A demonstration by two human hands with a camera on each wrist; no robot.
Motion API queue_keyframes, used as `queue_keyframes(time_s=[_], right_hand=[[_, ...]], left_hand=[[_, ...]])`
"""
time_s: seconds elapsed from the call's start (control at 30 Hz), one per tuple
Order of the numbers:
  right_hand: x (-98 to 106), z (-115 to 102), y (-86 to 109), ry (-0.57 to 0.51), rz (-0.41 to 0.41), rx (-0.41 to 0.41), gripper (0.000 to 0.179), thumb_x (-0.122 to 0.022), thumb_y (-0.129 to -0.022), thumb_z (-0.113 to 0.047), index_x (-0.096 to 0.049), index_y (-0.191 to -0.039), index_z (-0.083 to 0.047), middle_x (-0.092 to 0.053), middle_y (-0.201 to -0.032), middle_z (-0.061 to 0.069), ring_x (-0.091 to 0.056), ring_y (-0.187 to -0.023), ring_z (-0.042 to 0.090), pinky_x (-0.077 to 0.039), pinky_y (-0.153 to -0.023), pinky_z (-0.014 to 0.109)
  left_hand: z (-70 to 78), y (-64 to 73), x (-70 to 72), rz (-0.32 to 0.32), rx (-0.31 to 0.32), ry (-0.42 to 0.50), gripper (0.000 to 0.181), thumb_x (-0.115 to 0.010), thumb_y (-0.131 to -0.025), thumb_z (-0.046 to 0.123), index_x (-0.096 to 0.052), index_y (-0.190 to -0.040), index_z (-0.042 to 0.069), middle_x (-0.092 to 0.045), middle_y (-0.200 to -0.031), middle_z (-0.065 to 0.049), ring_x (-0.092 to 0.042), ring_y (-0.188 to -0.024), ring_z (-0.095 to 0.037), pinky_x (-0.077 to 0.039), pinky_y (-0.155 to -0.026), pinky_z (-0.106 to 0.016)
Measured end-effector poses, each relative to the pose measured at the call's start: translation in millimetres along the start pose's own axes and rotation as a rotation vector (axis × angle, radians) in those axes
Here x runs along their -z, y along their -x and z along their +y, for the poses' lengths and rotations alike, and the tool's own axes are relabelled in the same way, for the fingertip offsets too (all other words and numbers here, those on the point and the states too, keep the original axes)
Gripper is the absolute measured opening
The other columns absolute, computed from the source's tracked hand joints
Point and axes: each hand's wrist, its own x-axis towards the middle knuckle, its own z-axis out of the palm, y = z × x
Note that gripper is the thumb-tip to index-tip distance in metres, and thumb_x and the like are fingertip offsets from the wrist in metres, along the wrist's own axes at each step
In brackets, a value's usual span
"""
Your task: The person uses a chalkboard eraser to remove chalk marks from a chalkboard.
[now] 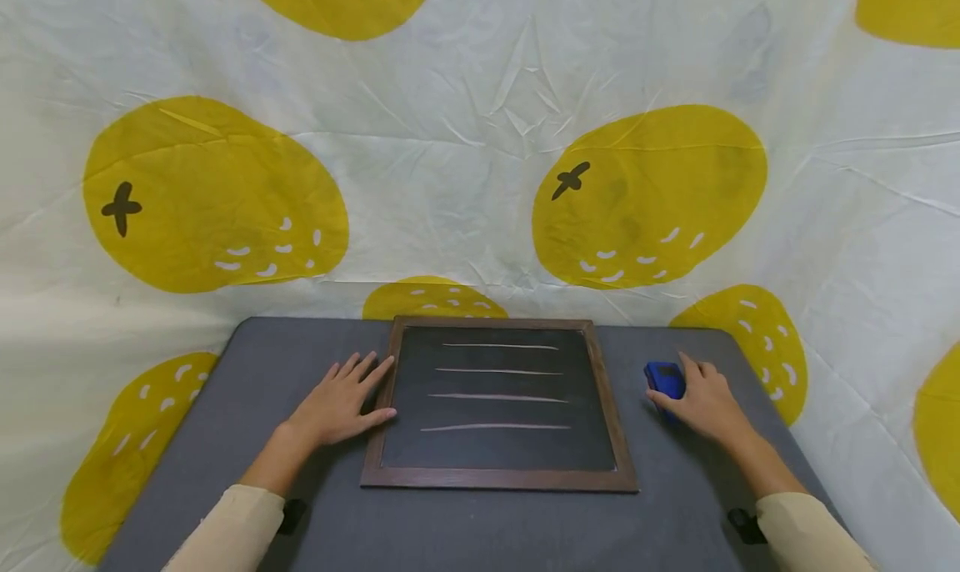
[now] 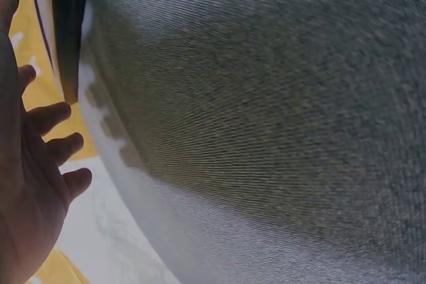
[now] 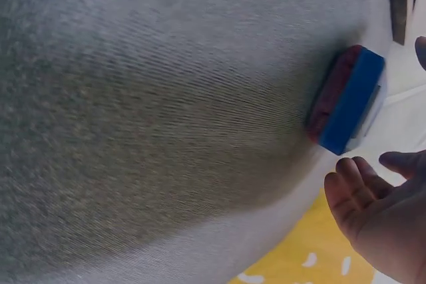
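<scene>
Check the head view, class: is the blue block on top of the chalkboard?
No, the blue block is on the table, right of the chalkboard.

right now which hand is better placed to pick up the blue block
Probably right: the right hand is close beside the blue block, while the left hand is at the left edge of the chalkboard.

Your chalkboard [image 1: 498, 412] has a smooth, matt dark face in a brown wood-look frame [image 1: 498, 478]. Your eraser [image 3: 356, 101] looks like smooth blue plastic over a duller reddish base [image 3: 333, 94]. Tabletop [image 1: 495, 534]'s matt and finely ribbed; your backdrop [image 1: 442, 209]'s creased, faintly shiny sheeting.
</scene>
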Motion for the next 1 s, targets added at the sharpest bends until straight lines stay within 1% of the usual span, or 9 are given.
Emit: queue_keyframes(time_s=[0.2,0.3,0.43,0.6,0.77,1.0], right_hand=[[-8,8,-2.1,-0.024,-0.015,-0.065,0.108,-0.073,-0.09,-0.056,-0.028,-0.151,0.021,-0.036,-0.135,0.05,-0.043,-0.116,0.064,-0.045,-0.087,0.073],[-11,10,-4.1,-0.035,-0.015,-0.081,0.106,-0.074,-0.091,-0.054,-0.03,-0.147,0.024,-0.036,-0.133,0.051,-0.045,-0.113,0.063,-0.046,-0.086,0.072],[-15,10,-5.6,-0.035,-0.019,-0.096,0.103,-0.075,-0.09,-0.051,-0.033,-0.142,0.027,-0.039,-0.128,0.05,-0.048,-0.108,0.061,-0.049,-0.082,0.068],[-17,10,-6.4,-0.037,-0.005,-0.104,0.096,-0.078,-0.09,-0.042,-0.035,-0.138,0.029,-0.04,-0.124,0.05,-0.05,-0.105,0.06,-0.051,-0.079,0.066],[-19,10,-8.5,-0.041,0.018,-0.109,0.087,-0.078,-0.09,-0.035,-0.039,-0.132,0.03,-0.043,-0.118,0.05,-0.052,-0.099,0.059,-0.051,-0.077,0.066],[-20,10,-10.2,-0.05,0.013,-0.142,0.084,-0.077,-0.089,-0.033,-0.04,-0.128,0.031,-0.043,-0.114,0.048,-0.052,-0.095,0.056,-0.052,-0.077,0.064]], left_hand=[[-3.3,0.5,-4.8,-0.006,0.005,0.021,0.088,-0.054,-0.097,0.069,-0.03,-0.165,0.019,-0.036,-0.164,-0.022,-0.033,-0.15,-0.05,-0.029,-0.116,-0.072],[-5.4,0.4,-7.2,-0.012,0.018,0.028,0.087,-0.053,-0.098,0.07,-0.029,-0.165,0.02,-0.035,-0.165,-0.022,-0.032,-0.151,-0.05,-0.028,-0.116,-0.072],[-7.7,0.7,-11.4,-0.037,0.034,0.033,0.087,-0.05,-0.098,0.071,-0.029,-0.166,0.022,-0.033,-0.166,-0.022,-0.03,-0.152,-0.05,-0.027,-0.116,-0.073],[-9.4,1.7,-15.8,-0.045,0.034,0.042,0.085,-0.05,-0.099,0.07,-0.03,-0.165,0.022,-0.034,-0.165,-0.023,-0.031,-0.151,-0.051,-0.028,-0.115,-0.074],[-9.3,1.1,-16.0,-0.045,0.046,0.052,0.084,-0.051,-0.099,0.069,-0.029,-0.165,0.023,-0.033,-0.166,-0.022,-0.031,-0.151,-0.051,-0.03,-0.114,-0.074],[-8.8,0.0,-14.8,-0.062,0.054,0.059,0.083,-0.05,-0.099,0.069,-0.028,-0.166,0.023,-0.032,-0.167,-0.022,-0.029,-0.151,-0.052,-0.031,-0.112,-0.076]])
